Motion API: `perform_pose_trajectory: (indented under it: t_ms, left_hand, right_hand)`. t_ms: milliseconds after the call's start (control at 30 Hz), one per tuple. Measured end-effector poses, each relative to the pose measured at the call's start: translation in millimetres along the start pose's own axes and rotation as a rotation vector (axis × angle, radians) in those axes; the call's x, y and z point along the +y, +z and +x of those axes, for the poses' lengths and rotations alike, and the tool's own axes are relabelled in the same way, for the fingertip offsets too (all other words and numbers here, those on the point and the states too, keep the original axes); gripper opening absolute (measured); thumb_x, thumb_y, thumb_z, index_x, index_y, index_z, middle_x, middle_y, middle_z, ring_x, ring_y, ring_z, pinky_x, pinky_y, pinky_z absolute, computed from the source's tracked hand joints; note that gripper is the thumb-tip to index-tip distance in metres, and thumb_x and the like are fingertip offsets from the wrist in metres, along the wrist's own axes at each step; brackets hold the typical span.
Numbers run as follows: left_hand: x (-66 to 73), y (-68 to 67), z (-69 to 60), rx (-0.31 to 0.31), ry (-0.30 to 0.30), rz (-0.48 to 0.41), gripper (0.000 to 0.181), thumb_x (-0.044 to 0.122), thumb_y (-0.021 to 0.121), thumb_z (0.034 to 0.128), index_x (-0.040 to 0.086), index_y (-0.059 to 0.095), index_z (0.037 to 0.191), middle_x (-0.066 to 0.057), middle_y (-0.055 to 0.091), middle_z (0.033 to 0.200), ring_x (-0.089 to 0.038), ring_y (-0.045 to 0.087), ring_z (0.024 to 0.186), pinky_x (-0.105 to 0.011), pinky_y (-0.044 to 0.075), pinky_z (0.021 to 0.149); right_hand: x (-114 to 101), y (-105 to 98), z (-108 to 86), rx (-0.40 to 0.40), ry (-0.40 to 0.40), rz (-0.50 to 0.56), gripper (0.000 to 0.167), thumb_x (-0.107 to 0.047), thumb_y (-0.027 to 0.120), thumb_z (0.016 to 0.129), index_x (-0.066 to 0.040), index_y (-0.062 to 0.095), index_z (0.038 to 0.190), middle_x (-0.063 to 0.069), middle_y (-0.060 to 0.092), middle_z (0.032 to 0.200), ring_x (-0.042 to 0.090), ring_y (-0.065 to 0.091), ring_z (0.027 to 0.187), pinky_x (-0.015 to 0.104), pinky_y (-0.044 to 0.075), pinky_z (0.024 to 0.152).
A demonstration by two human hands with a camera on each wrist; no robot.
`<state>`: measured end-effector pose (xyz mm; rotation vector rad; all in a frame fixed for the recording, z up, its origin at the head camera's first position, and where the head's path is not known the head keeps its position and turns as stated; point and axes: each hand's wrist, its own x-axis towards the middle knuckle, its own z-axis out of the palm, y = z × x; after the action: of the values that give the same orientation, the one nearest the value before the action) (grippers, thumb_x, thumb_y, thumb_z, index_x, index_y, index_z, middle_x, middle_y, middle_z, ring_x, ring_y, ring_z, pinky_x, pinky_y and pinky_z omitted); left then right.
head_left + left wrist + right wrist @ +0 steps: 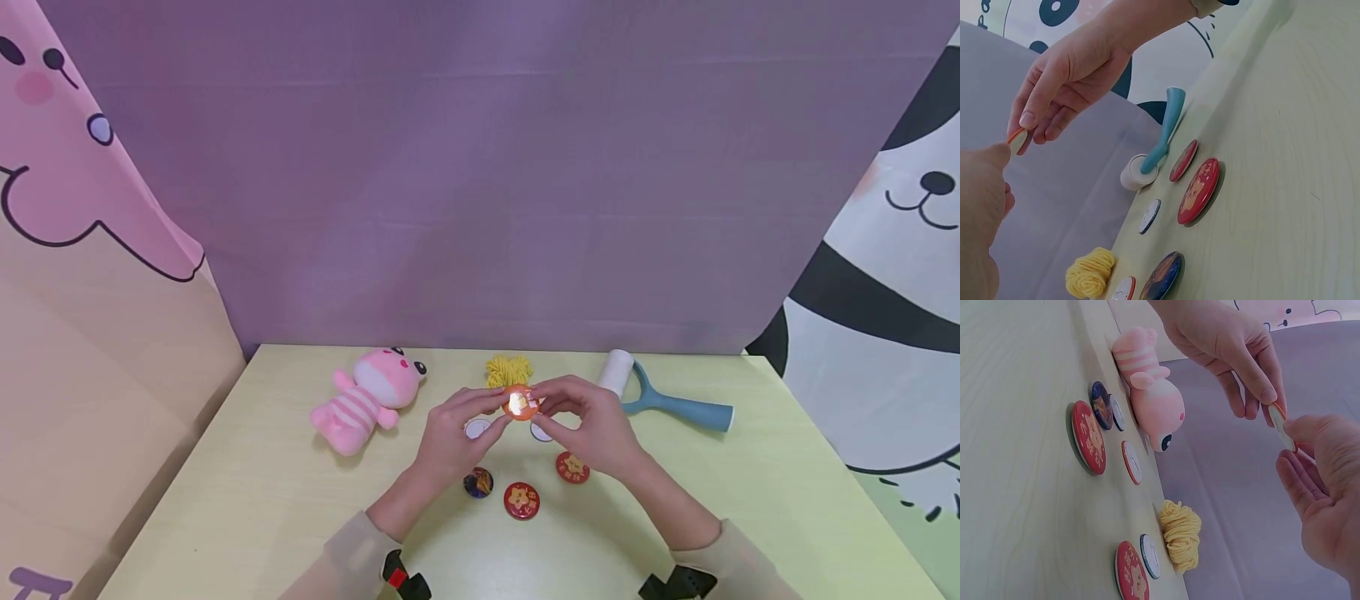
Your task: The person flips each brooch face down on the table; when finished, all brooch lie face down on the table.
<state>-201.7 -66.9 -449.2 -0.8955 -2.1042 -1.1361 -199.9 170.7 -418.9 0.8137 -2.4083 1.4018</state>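
Through the head camera I see a person's left hand [457, 429] and right hand [596, 427] raised over a pale table [315, 533], meeting at a round orange badge [521, 402]. Each hand pinches it between thumb and fingers, the left on one edge, the right on the opposite edge, so the badge sits between them, off the tabletop. In the wrist views I see its pale back. On the table below lie a dark blue badge [478, 482], a central red badge [521, 501] and another red badge [573, 467] near the right forearm; from the right wrist I count three white-faced discs [1131, 462] beyond them. Farther back is a bundle of yellow yarn [508, 371]. A pink striped plush toy [367, 402] lies to the left; to the right, a blue forked handle [678, 408] touches a white roll [616, 372]. A purple cloth [495, 183] hangs behind.
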Motion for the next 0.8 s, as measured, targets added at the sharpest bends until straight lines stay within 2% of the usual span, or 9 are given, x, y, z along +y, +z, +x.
perform_pose_trajectory:
  t_ms: [300, 467, 667, 800]
  left_hand:
    - [1.1, -0.8, 0.8, 0.019, 0.008, -0.022, 0.035, 0.008, 0.087, 0.0878, 0.005, 0.079, 0.121, -0.010, 0.080, 0.121, -0.023, 0.078, 0.107, -0.023, 0.063, 0.089]
    - [1.9, -0.2, 0.9, 0.028, -0.031, -0.053, 0.034, 0.009, 0.086, 0.0895, 0.006, 0.079, 0.122, -0.009, 0.081, 0.120, -0.020, 0.079, 0.102, -0.022, 0.063, 0.088]
    - [5.3, -0.6, 2.8, 0.058, -0.064, -0.101, 0.030, 0.008, 0.083, 0.0917, 0.006, 0.079, 0.121, -0.009, 0.082, 0.113, -0.018, 0.080, 0.093, -0.023, 0.064, 0.086]
    - [6.7, -0.8, 3.6, 0.070, -0.094, -0.112, 0.027, 0.008, 0.083, 0.0926, 0.006, 0.080, 0.119, -0.009, 0.083, 0.107, -0.018, 0.080, 0.089, -0.022, 0.064, 0.084]
  right_hand:
    - [3.3, -0.6, 0.1, 0.022, -0.044, 0.047, 0.034, 0.002, 0.086, 0.085, -0.011, 0.076, 0.115, 0.007, 0.078, 0.114, 0.010, 0.074, 0.088, 0.026, 0.065, 0.086]
    - [1.8, 0.4, -0.1, 0.034, -0.028, 0.056, 0.030, -0.003, 0.086, 0.087, -0.011, 0.077, 0.115, 0.007, 0.079, 0.114, 0.009, 0.074, 0.090, 0.024, 0.064, 0.086]
    - [-1.0, 2.2, -0.3, 0.049, -0.005, 0.116, 0.029, 0.002, 0.083, 0.089, -0.008, 0.077, 0.115, 0.011, 0.079, 0.112, 0.007, 0.076, 0.093, 0.021, 0.064, 0.085]
    - [-1.7, 3.8, -0.5, 0.045, 0.007, 0.134, 0.024, 0.000, 0.081, 0.091, -0.006, 0.077, 0.114, 0.013, 0.080, 0.109, 0.012, 0.078, 0.095, 0.021, 0.064, 0.085]
